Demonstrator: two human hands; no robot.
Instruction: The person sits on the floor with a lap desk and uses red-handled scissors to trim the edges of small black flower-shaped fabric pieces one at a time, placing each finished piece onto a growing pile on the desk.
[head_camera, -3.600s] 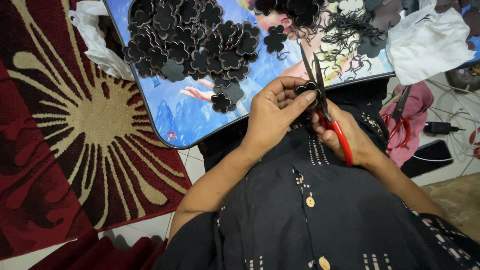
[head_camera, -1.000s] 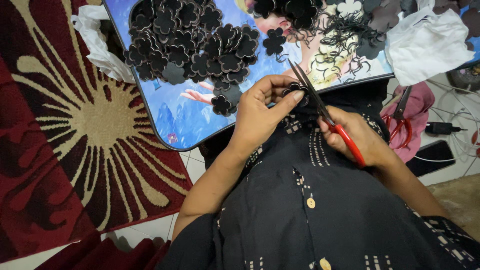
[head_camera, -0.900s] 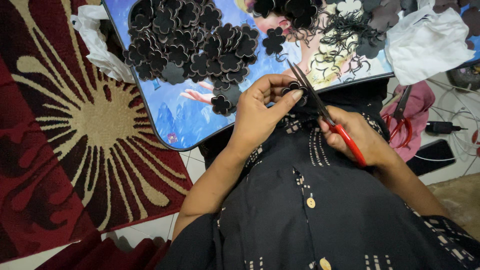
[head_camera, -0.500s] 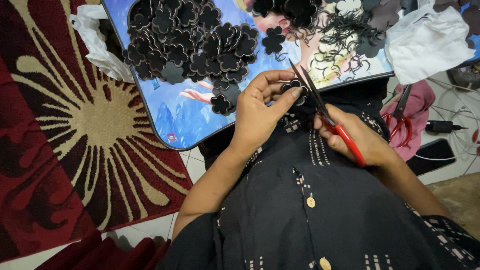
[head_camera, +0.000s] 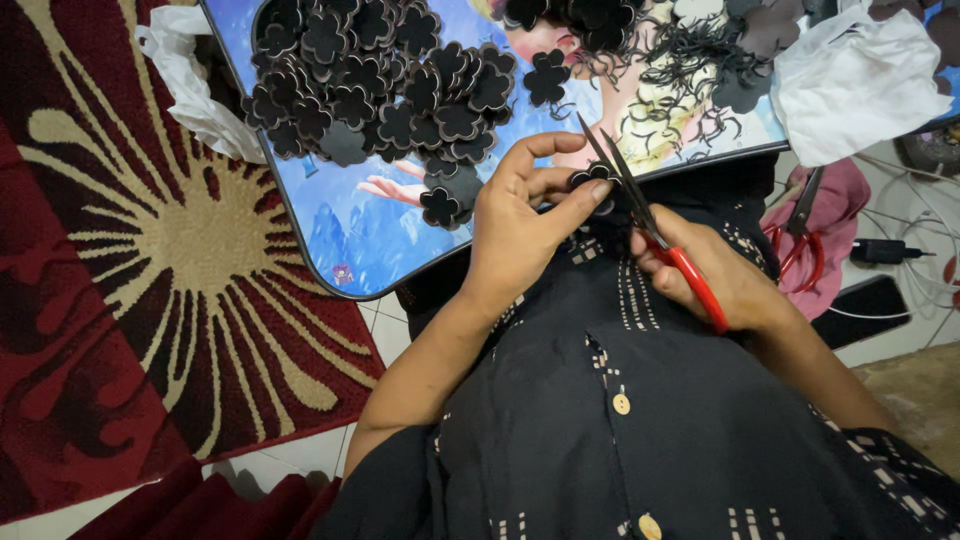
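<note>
Pinching a dark flower cutout (head_camera: 592, 176) in left hand (head_camera: 520, 225), just below the tray (head_camera: 330, 240) edge. Gripping red scissors (head_camera: 655, 235) in right hand (head_camera: 720, 280), blades parted at the cutout.

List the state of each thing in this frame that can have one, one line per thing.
Red-handled scissors: blades open, held in right hand.
Small black flower-shaped cutout: pinched in left hand, at the blades.
Pile of black flower cutouts: heaped loose on blue picture tray.
Second red scissors: lying unused on pink cloth.
</note>
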